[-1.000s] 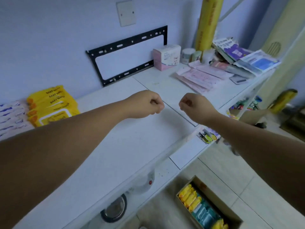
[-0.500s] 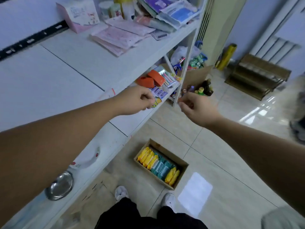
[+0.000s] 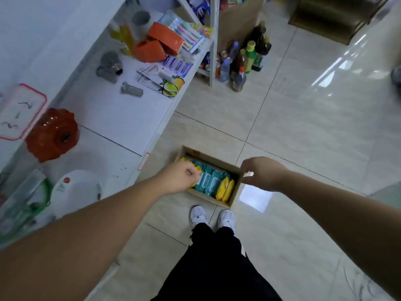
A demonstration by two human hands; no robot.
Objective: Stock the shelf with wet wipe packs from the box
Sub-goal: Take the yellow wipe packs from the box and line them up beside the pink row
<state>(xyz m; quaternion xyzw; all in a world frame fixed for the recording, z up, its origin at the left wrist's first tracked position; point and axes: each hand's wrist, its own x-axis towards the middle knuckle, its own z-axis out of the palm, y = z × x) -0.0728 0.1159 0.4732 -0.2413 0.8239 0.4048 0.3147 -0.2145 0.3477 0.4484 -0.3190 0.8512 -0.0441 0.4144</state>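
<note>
Wipe packs (image 3: 211, 181) lie in the box (image 3: 236, 192) below left hand (image 3: 180, 179) and right hand (image 3: 262, 173), fingers clenched on nothing.

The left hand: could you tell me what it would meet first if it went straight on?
Probably the yellow packs at the box's shelf-side end; the left hand points down at them, though depth is unclear.

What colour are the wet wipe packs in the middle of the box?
The middle packs are teal, between yellow packs; only the head view shows them.
</note>
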